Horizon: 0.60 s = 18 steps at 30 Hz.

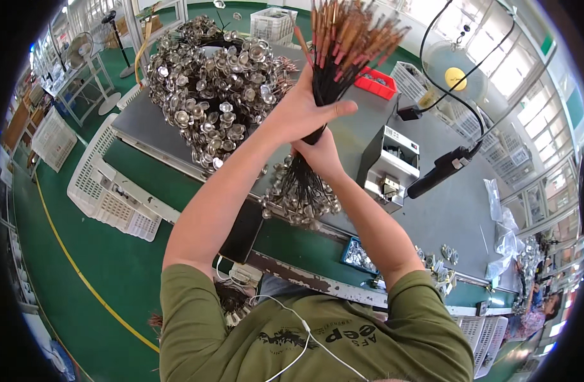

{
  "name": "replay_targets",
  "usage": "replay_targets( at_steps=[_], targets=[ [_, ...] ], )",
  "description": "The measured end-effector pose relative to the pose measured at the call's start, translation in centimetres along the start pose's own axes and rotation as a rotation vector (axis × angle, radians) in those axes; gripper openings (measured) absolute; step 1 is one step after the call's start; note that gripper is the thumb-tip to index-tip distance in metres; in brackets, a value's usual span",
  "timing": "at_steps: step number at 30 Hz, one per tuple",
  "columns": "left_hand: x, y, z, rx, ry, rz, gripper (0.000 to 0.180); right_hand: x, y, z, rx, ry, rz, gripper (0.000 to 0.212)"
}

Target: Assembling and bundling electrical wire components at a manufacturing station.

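Both my hands grip one thick bundle of black wires (330, 83) and hold it upright over the table's front edge. My left hand (301, 111) is wrapped round its upper part, thumb stretched to the right. Just below, my right hand (320, 154) closes on the same bundle; its fingers are partly hidden. Copper-brown and pinkish wire ends (349, 35) fan out at the top. Silvery cup-shaped metal ends (298, 204) hang from the bottom. To the left lies a big heap of similar wires with silvery cups (209, 95).
A grey table (445, 210) carries a small metal-cased machine (392, 162), a red tray (376, 84) and clear plastic bags (502, 235). A black handheld tool (438, 172) hangs by its cable on the right. A blue tray of small parts (359, 254) sits near my right forearm. White crates (117, 197) stand left.
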<state>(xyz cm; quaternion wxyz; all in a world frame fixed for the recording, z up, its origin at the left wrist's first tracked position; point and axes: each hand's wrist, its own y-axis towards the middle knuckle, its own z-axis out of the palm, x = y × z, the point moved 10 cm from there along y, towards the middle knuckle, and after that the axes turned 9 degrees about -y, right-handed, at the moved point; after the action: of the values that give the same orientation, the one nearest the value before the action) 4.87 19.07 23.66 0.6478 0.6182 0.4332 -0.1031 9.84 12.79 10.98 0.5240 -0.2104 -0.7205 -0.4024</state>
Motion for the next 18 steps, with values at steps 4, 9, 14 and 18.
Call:
replay_targets(
  at_steps=[4, 9, 14, 18],
  targets=[
    [1.6, -0.6, 1.8, 0.303, -0.214, -0.217, 0.100, -0.9, -0.3, 0.5, 0.166, 0.003, 0.067, 0.014],
    [2.9, -0.8, 0.4, 0.318, -0.297, -0.276, 0.088, -0.2, -0.7, 1.6, 0.329, 0.087, 0.164, 0.012],
    [2.3, 0.4, -1.5, 0.205, -0.203, -0.196, 0.052, -0.8, -0.5, 1.7, 0.406, 0.133, 0.217, 0.022],
    [2.1, 0.0, -1.8, 0.137, -0.185, -0.229, 0.042, -1.2, -0.5, 1.8, 0.456, 0.136, 0.193, 0.024]
  ],
)
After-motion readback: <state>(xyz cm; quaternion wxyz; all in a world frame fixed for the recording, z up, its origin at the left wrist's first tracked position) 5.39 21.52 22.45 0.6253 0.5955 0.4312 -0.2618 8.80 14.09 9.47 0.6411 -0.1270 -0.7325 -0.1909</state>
